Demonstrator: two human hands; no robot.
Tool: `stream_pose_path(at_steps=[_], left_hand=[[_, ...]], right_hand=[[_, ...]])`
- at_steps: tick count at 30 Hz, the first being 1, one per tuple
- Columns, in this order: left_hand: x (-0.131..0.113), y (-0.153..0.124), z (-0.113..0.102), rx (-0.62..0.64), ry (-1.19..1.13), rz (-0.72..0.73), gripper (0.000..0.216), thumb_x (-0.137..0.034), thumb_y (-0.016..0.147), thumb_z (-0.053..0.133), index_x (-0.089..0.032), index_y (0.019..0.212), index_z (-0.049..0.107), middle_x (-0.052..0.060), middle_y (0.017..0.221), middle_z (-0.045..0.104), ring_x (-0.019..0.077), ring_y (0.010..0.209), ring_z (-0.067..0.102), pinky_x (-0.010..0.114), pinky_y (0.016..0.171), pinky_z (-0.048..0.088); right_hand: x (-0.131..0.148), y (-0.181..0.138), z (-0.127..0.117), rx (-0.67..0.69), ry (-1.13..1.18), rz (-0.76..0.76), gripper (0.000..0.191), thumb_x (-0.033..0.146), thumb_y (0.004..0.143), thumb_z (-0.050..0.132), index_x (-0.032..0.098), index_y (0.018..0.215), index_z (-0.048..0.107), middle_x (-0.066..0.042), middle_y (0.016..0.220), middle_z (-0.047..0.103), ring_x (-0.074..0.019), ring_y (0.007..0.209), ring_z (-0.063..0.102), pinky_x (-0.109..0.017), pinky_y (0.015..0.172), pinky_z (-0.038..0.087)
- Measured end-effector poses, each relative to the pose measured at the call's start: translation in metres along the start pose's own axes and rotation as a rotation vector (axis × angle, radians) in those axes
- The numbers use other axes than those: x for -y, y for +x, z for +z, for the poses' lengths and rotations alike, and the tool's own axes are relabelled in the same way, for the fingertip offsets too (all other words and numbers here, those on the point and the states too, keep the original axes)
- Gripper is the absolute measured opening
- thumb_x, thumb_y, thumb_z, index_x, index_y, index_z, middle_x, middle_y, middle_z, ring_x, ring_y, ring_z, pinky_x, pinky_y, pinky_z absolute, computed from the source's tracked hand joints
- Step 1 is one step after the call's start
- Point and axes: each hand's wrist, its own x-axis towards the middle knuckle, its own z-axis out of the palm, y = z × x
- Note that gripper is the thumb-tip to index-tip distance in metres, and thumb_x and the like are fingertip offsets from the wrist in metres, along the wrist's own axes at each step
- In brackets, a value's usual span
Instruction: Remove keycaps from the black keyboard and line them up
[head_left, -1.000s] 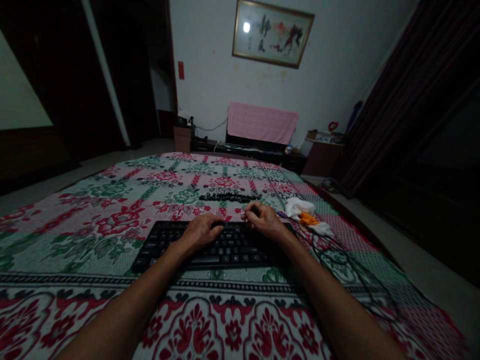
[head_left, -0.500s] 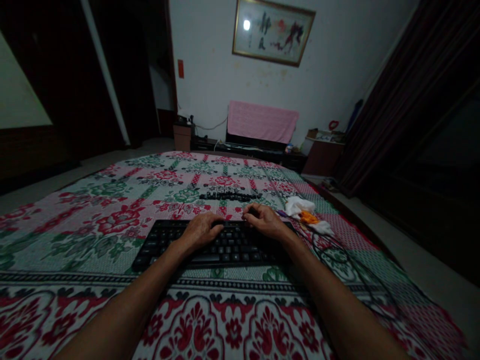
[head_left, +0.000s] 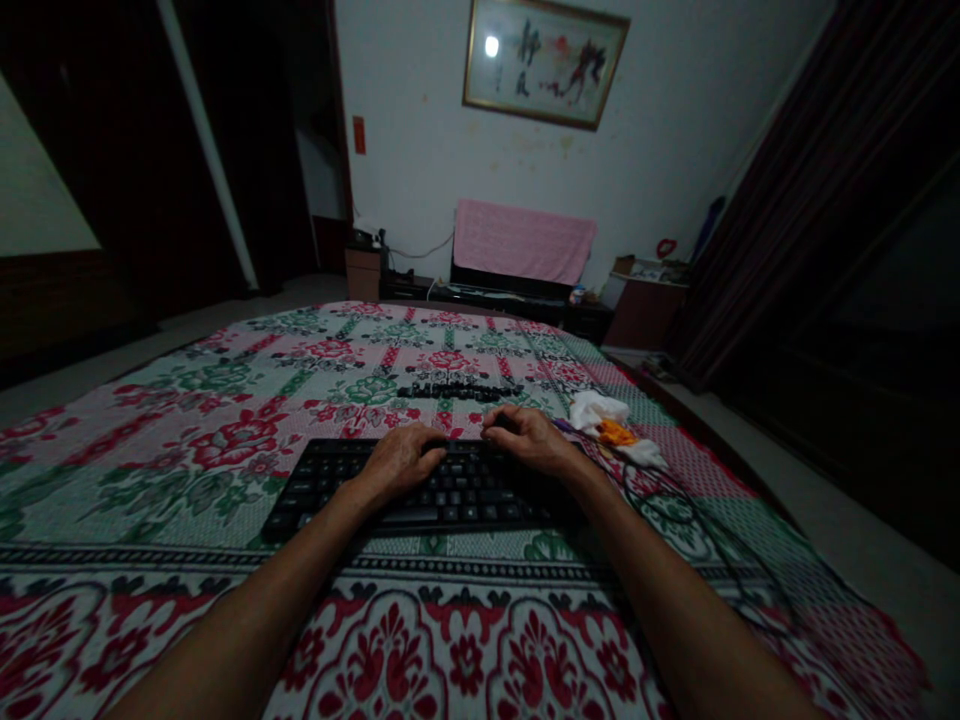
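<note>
A black keyboard (head_left: 469, 500) lies on a flowered bedspread, its long side toward me. My left hand (head_left: 405, 458) rests over the keyboard's upper middle, fingers extended forward and thumb apart, gripping nothing visible. Over the upper right part is my right hand (head_left: 527, 438), with its fingers curled in toward the thumb. Whatever sits between those fingertips is too dark and small to make out. Beyond the keyboard, small loose black pieces that look like keycaps (head_left: 457, 391) form an uneven row.
White and orange cloth or tissue (head_left: 616, 433) lies right of my right hand. A black cable (head_left: 705, 530) coils over the bedspread (head_left: 225, 500) on the right. Past the bed stand a low cabinet and a pink cloth (head_left: 523, 240) draped over a dark panel.
My right hand's fingertips have shifted very slightly to the left. My left hand, the keyboard and the row of black pieces look the same; the view tilts a little.
</note>
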Motion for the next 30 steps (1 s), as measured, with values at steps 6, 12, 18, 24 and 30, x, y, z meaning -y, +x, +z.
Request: stream_pose_path(at_steps=[6,12,18,24,30], left_hand=[[0.0,-0.001,0.0,-0.002,-0.003,0.002,0.035,-0.035,0.08,0.044,-0.024,0.107,0.063,0.004,0.104,0.066,0.0199,0.096,0.058,0.03,0.086,0.043],[0.001,0.0,0.001,0.002,-0.012,0.013,0.034,-0.034,0.08,0.044,-0.024,0.106,0.064,0.004,0.102,0.066,0.0199,0.095,0.059,0.03,0.085,0.044],[0.001,-0.001,0.0,-0.004,0.003,0.013,0.034,-0.033,0.08,0.045,-0.024,0.107,0.063,0.004,0.102,0.066,0.0192,0.094,0.059,0.029,0.084,0.044],[0.0,-0.001,0.001,-0.005,0.004,0.012,0.034,-0.035,0.081,0.045,-0.023,0.106,0.063,0.004,0.102,0.066,0.0193,0.094,0.058,0.03,0.085,0.044],[0.0,-0.001,0.001,-0.008,0.0,0.017,0.035,-0.034,0.08,0.044,-0.023,0.109,0.062,0.004,0.103,0.065,0.0202,0.097,0.058,0.032,0.088,0.043]], right_hand=[[0.008,-0.001,-0.003,0.058,-0.073,-0.061,0.016,0.025,0.078,0.05,0.017,0.086,0.061,0.0,0.078,0.061,-0.0125,0.071,0.055,-0.023,0.065,0.04],[0.016,0.0,-0.001,0.104,-0.236,-0.132,0.016,0.021,0.079,0.048,0.019,0.086,0.062,0.002,0.072,0.06,-0.0105,0.064,0.052,-0.021,0.06,0.036],[0.017,0.004,0.002,0.145,-0.24,-0.147,0.016,0.019,0.081,0.045,0.018,0.086,0.061,0.002,0.073,0.059,-0.0102,0.064,0.051,-0.021,0.061,0.035],[0.02,0.005,0.006,0.129,-0.253,-0.158,0.014,0.019,0.081,0.047,0.019,0.086,0.06,0.002,0.07,0.057,-0.0101,0.063,0.049,-0.02,0.061,0.033],[0.023,0.007,0.014,0.113,-0.264,-0.174,0.015,0.016,0.079,0.049,0.019,0.086,0.061,0.0,0.07,0.058,-0.0111,0.062,0.049,-0.022,0.06,0.033]])
